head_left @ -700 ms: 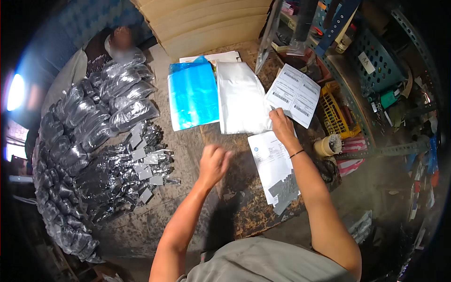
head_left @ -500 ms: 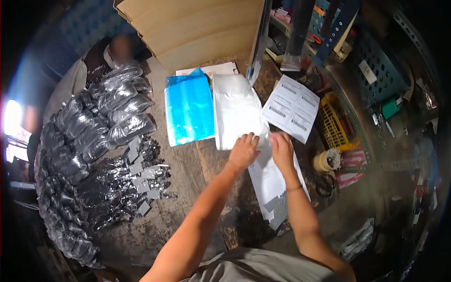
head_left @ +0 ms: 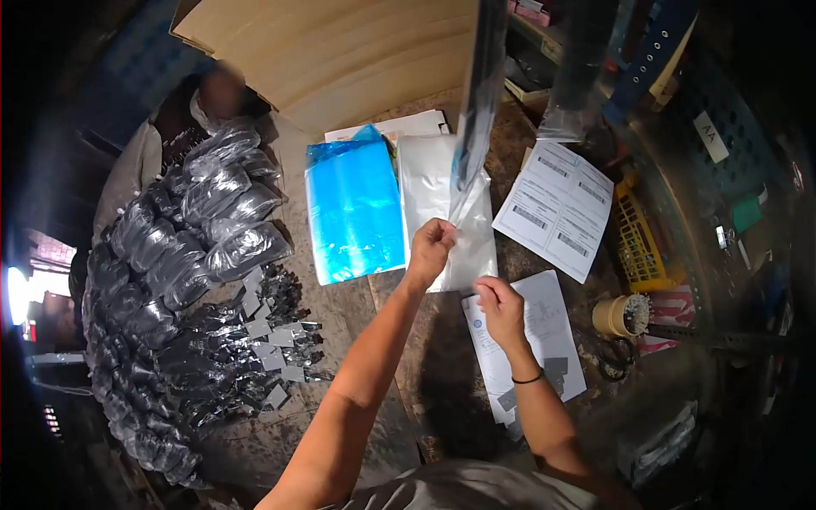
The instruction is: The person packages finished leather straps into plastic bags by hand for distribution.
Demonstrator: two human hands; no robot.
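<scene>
My left hand (head_left: 432, 250) is closed in a pinch at the lower end of a hanging clear plastic strip (head_left: 478, 110), above the stack of white plastic bags (head_left: 463, 255). Close to the lower right corner of that stack is my right hand (head_left: 501, 310), its fingers curled together over a printed paper sheet (head_left: 544, 314); whether it holds anything is too small to tell. Blue plastic bags (head_left: 355, 208) lie left of the white stack. Grey tags (head_left: 554, 371) rest on the paper near my right wrist.
Filled clear bags (head_left: 246, 251) and dark packets with grey tags (head_left: 204, 348) are piled at the left. A person (head_left: 221, 89) is behind them. Cardboard (head_left: 340, 51) stands at the back. To the right are a label sheet (head_left: 557, 208), a yellow basket (head_left: 637, 238) and a round container (head_left: 610, 316).
My left hand has lifted off the white bags and closed at the plastic strip. My right hand has moved down, away from the stack. The camera view has shifted.
</scene>
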